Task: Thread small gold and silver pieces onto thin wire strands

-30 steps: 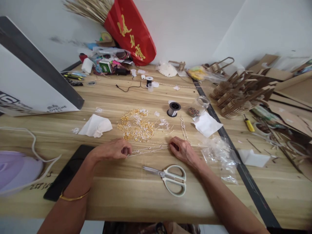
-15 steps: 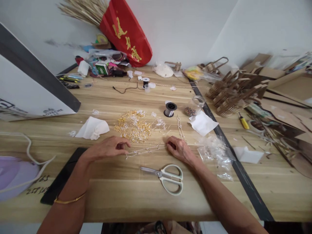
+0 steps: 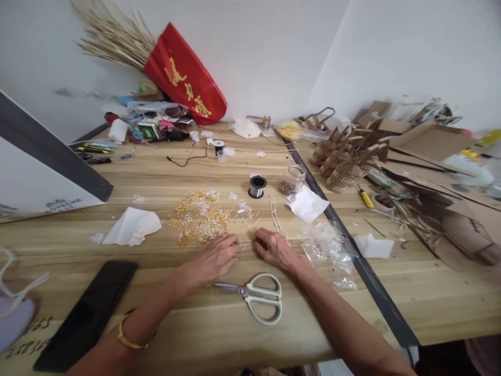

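A thin beaded chain point(image 3: 246, 246) shows in a short stretch between my two hands, low over the table. My left hand point(image 3: 221, 256) is closed around the chain's left part, its fingertips mostly hidden behind its back. Close by, my right hand point(image 3: 275, 248) has curled fingers pinching the other end. A pile of gold and clear beads point(image 3: 203, 216) lies just beyond my left hand. Scissors with pale handles point(image 3: 254, 297) rest in front of both hands, blades pointing left. A second beaded chain point(image 3: 275, 214) lies stretched out behind my right hand.
A wire spool point(image 3: 257, 186), a glass jar point(image 3: 293, 179) and a white paper point(image 3: 308, 204) stand or lie farther back. Clear plastic bags point(image 3: 332, 253) are right of my right hand. At left are a crumpled tissue point(image 3: 133, 226) and a black phone-like slab point(image 3: 88, 313).
My left hand has moved right, close to my right hand, and the stretch of chain showing between them is much shorter. The camera view has turned slightly right.
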Motion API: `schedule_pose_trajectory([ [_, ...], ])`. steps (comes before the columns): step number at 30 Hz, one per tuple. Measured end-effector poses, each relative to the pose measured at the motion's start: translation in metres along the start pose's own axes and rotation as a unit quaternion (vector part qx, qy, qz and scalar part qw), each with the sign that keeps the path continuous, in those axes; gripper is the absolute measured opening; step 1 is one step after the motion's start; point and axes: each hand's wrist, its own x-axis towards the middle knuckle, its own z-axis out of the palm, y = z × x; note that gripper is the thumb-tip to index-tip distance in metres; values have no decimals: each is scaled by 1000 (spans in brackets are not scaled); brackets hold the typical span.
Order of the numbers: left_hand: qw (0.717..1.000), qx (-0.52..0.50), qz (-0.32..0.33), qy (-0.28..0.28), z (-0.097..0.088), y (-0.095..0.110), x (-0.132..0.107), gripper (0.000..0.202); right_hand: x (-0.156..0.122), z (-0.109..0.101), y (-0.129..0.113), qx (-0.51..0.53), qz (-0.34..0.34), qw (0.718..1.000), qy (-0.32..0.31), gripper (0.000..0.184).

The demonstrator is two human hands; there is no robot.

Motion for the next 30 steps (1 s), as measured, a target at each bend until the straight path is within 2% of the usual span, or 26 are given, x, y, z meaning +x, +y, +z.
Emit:
schedule_pose_trajectory([
  [5,998,46,24,38,14,12,10,20,1,1,0,-5,4,1000,0,9],
  [11,997,53,33,49,25,9,7,27,3,0,1,-2,5,1000,4,9],
  [15,997,43,30,56,26,8,6,27,3,0,1,-25,-3,1000,10,9],
  [19,996,46,35,67,27,8,7,27,1,1,-13,-81,-29,996,15,8],
  [24,994,67,46,79,35,3,7,23,-3,7,-32,-74,-84,993,23,15],
  [30,993,78,47,69,35,2,7,24,-4,15,-28,-51,-79,995,34,11],
])
